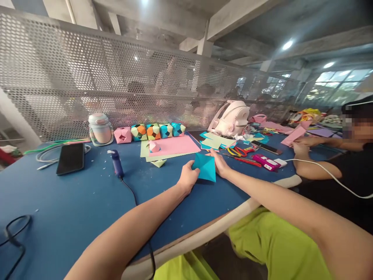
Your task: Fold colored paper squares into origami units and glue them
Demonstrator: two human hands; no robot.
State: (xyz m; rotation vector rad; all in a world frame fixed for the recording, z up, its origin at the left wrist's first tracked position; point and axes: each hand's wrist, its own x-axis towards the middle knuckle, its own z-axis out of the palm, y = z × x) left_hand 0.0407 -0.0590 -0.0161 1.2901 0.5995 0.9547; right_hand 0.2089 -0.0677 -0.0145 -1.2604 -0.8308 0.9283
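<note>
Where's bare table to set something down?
Widest: blue tabletop bordered by phone, blue tool and left arm. Smaller: between blue tool and left hand, small folded paper behind. Crowded: right back, around backpack, loose sheets, red-handled tool and purple device.

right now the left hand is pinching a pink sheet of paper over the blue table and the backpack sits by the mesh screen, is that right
The sheet's colour is wrong: the head view shows the left hand pinching a bright blue sheet, not a pink one, over the blue table. The backpack does sit by the mesh screen.
</note>
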